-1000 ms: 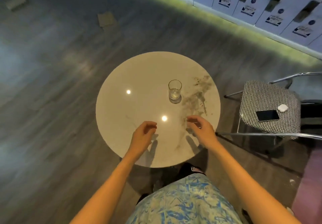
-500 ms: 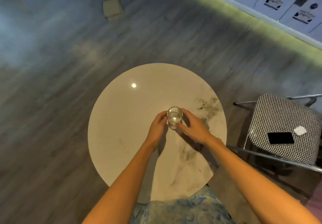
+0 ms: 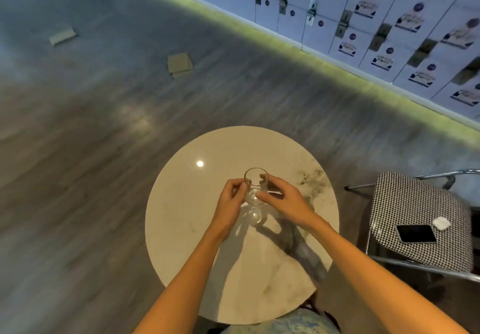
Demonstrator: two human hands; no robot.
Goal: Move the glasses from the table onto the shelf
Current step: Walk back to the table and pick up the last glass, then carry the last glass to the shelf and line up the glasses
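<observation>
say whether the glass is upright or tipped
Upright: the glass, rim up, is held between left hand and right hand above the table.

Printed labels on the locker doors [image 3: 384, 35], blurred, no text legible

Both bare forearms come up from the bottom edge of the frame and lean toward each other, meeting a little below the middle. The left hand [image 3: 230, 202] is left of centre, fingers curled, the tips pressed on the left side of the glass [image 3: 255, 188]. The right hand [image 3: 284, 201] is opposite, thumb on the near side, fingers wrapped behind the glass. Both wrists are almost straight.
</observation>
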